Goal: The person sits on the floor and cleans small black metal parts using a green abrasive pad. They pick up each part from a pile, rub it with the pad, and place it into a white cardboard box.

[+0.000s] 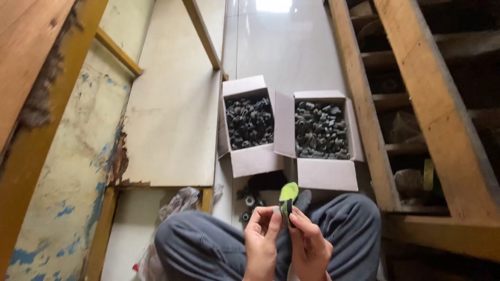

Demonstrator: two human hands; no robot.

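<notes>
The small dark part with a yellow-green tip [287,200] is being held upright between both hands, just above the person's lap and between the knees of the grey trousers [203,239]. The left hand [262,240] is pinching its lower end with thumb and fingers, so this grip is clamped on the part; the right hand [308,244] is closing on the same lower end from the other side, fingers pressed against it. The green tip is sticking up clear of both hands.

Just beyond the hands, a few small dark round pieces [249,203] are lying on the floor [284,47]. Farther out, two open cardboard boxes are sitting side by side, flaps folded outward and touching each other: the left box [250,158] is filled with dark pieces, and the right box [325,174] is holding a similar dark heap. Both are plain pale cardboard with no label showing.

A pale board [177,104] is lying to the left, its near edge chipped. A wooden frame [416,104] is closing off the right side. Open glossy floor is stretching away beyond the boxes. A crumpled plastic bag [179,200] is lying by the left knee.
</notes>
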